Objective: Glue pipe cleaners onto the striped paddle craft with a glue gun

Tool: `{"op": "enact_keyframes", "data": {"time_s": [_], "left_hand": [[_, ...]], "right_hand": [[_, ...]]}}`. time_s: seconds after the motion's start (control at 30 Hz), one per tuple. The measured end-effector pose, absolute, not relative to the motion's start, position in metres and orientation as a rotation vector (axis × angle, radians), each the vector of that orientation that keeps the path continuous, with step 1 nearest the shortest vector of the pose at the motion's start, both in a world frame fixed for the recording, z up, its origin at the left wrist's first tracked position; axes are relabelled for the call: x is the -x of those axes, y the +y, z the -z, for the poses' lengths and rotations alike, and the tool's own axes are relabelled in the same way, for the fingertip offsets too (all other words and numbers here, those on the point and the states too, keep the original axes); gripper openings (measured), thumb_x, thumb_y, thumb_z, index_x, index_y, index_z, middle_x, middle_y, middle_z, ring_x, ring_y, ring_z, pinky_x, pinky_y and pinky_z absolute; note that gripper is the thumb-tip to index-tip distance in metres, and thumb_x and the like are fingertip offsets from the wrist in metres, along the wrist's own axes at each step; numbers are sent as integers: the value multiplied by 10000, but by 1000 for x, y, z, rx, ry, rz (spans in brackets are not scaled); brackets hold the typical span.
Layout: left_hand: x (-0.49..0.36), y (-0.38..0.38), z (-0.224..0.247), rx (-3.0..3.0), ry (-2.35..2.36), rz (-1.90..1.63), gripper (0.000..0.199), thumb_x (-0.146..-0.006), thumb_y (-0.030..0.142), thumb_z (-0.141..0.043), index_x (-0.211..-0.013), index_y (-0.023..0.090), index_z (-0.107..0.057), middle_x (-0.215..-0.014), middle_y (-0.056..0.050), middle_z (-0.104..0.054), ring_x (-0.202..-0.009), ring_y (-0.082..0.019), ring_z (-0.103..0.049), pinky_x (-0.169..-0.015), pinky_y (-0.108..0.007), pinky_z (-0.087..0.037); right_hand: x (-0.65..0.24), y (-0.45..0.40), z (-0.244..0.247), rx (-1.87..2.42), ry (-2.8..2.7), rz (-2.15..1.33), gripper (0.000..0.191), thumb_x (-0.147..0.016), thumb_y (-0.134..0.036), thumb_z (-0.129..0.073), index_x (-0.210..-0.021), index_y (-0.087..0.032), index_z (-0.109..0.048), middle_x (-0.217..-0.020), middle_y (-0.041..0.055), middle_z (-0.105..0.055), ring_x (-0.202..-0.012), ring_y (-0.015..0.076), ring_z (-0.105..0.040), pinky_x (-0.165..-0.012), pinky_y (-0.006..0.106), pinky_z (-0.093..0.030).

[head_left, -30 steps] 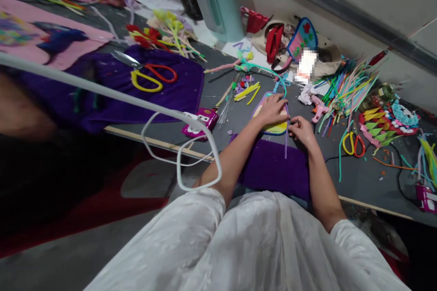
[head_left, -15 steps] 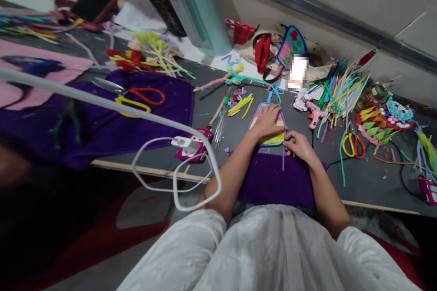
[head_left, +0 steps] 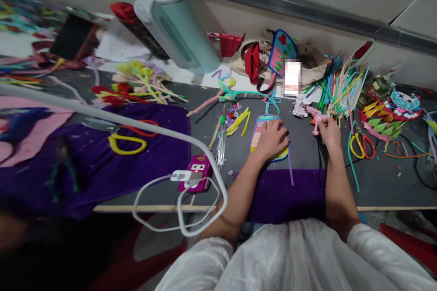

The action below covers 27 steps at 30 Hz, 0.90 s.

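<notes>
My left hand lies over a rounded colourful piece with striped panels and a purple and blue edge, its fingers bent on the right side of it. From that edge a purple strip hangs down toward me. My right hand is closed on a small pink glue gun, whose nozzle end lies near crumpled white paper. A dark cord runs down from the glue gun. Under my forearms lies a purple cloth.
Yellow strips and small beads lie left of the piece. Scissors and a bundle of coloured strips are at the right. A white cable loops across the left, over a magenta power socket. A teal jug stands behind.
My right hand has left the purple strip and moved up and right to the pink glue gun, taking hold of it. My left hand stays on the piece. The whole view has shifted.
</notes>
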<state>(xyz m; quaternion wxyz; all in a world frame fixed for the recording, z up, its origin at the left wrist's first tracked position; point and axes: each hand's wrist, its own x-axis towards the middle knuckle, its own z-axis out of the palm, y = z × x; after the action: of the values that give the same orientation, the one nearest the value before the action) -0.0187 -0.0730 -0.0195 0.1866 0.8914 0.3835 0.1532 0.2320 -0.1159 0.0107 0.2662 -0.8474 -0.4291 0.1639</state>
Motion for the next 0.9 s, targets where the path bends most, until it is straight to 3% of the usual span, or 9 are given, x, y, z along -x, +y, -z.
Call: {"op": "enact_keyframes", "data": {"time_s": [0.27,0.4,0.57,0.77,0.9], "left_hand": [[14,-87,12,-2545,1154,-296,455,-944,507,-661,-1245,166,-665,-1448,-217,-574,-1357,-407,-528,-1176,-625,-360],[18,-88,13,-2496,1142,-312,440,-922,436,-681,-1276,178,-636,-1474,-217,-549,-1375,-395,-525,-1200,-620,-355],[24,-87,15,-2454,1109,-337,478,-905,411,-696,-1313,176,-611,-1559,-229,-479,-1478,-403,-446,-1244,-596,-347],[27,-86,13,-2454,1105,-263,518,-926,427,-672,-1361,157,-593,-1616,-240,-445,-1535,-423,-388,-1270,-615,-313],[29,-86,13,-2463,1101,-243,520,-935,439,-661,-1379,179,-586,-1626,-224,-447,-1539,-411,-391,-1269,-610,-315]], "right_hand": [[-223,-111,-1,2509,-1109,-400,450,-881,-580,-691,-1078,-176,-717,-1116,186,-751,-1034,333,-716,-865,420,-519],[-220,-109,-3,2540,-1104,-391,361,-895,-516,-677,-996,-175,-740,-1069,186,-767,-997,334,-723,-836,410,-506],[-223,-110,-7,2514,-1012,-376,229,-886,-428,-636,-864,-206,-689,-829,84,-744,-806,259,-695,-747,355,-487],[-226,-116,-14,2027,-833,-232,239,-787,-460,-653,-807,-232,-582,-695,-11,-580,-642,177,-565,-665,334,-486],[-207,-117,-32,1581,-760,-541,351,-750,-497,-708,-944,-256,-541,-860,10,-648,-623,146,-575,-515,276,-470]]}}
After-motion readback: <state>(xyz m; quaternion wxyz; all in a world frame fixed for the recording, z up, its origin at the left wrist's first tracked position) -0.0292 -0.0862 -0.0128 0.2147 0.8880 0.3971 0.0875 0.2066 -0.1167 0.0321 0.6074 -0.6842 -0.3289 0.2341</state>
